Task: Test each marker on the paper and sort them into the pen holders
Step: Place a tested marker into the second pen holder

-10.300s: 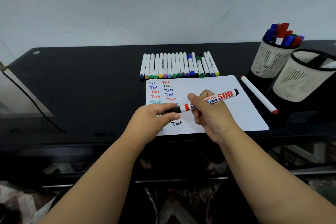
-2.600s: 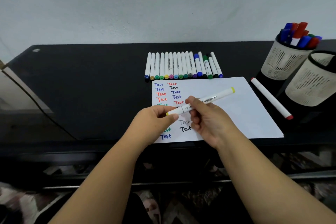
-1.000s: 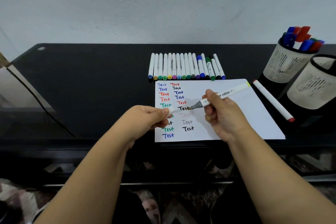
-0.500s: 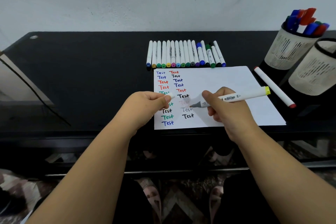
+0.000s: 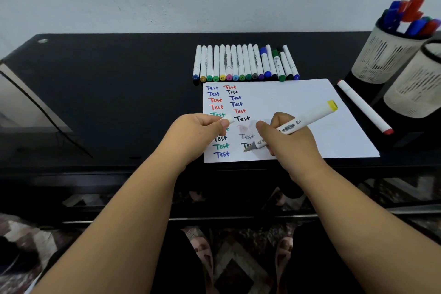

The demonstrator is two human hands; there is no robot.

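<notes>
My right hand point(image 5: 284, 143) grips an uncapped white marker point(image 5: 307, 118) with a yellow end cap, its grey tip down on the white paper point(image 5: 298, 102) near the lower "Test" words. My left hand point(image 5: 198, 133) pinches the marker's white cap point(image 5: 228, 119) over the paper's left part. The sheet carries two columns of "Test" in several colours. A row of several capped markers point(image 5: 243, 64) lies just beyond the paper. Two white mesh pen holders stand at the right: the far holder point(image 5: 384, 57) is full of red and blue markers, the near holder point(image 5: 417, 88) shows no contents.
A loose white marker with a red end point(image 5: 364, 107) lies on the black table point(image 5: 119, 93) between the paper and the holders. A pale wall rises behind the table. Below the front edge are a shelf, patterned floor and my feet.
The yellow-ended marker was uncapped; my left hand kept the cap. My right hand has moved the tip down the page to the lower rows. Earlier I held a red whiteboard marker instead.
</notes>
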